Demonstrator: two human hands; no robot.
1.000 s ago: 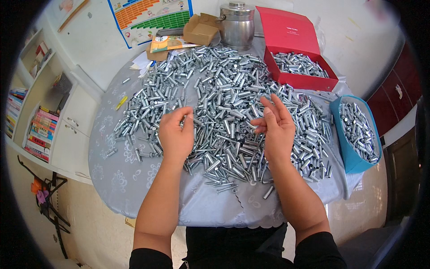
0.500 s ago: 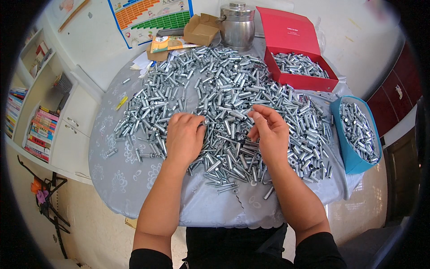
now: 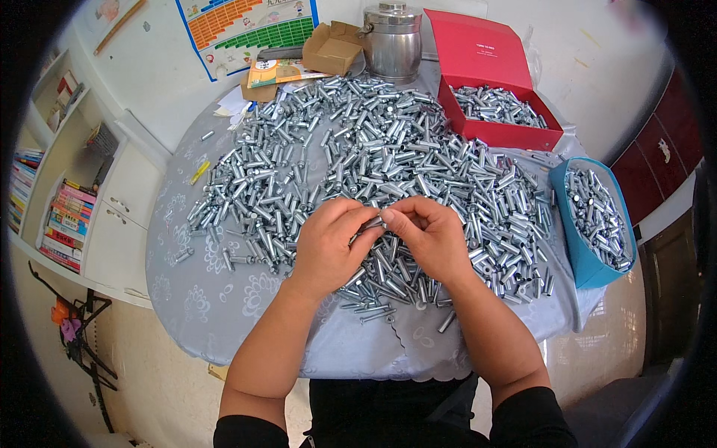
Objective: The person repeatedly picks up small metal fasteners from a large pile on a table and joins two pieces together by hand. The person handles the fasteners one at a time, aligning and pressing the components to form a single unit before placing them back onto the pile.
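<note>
My left hand (image 3: 332, 243) and my right hand (image 3: 429, 235) meet over the near middle of a big heap of silver metal sleeve anchors (image 3: 407, 157). Between their fingertips a small piece of a sleeve anchor (image 3: 373, 222) shows, pinched from both sides. Fingers cover most of it, so I cannot tell whether it is one part or two. Bolts and hollow sleeves lie jumbled beneath and around both hands.
A red open box (image 3: 508, 133) and a teal bin (image 3: 590, 261), both full of metal parts, stand at the right. Behind the heap are a steel pot (image 3: 393, 45), a small cardboard box (image 3: 332, 48) and booklets (image 3: 280, 72). A yellow pen (image 3: 199, 172) lies left on the grey tablecloth (image 3: 216, 313).
My hands were apart over the heap. They have come together in the middle, the left moving right and the right moving left, and now pinch a sleeve anchor between them.
</note>
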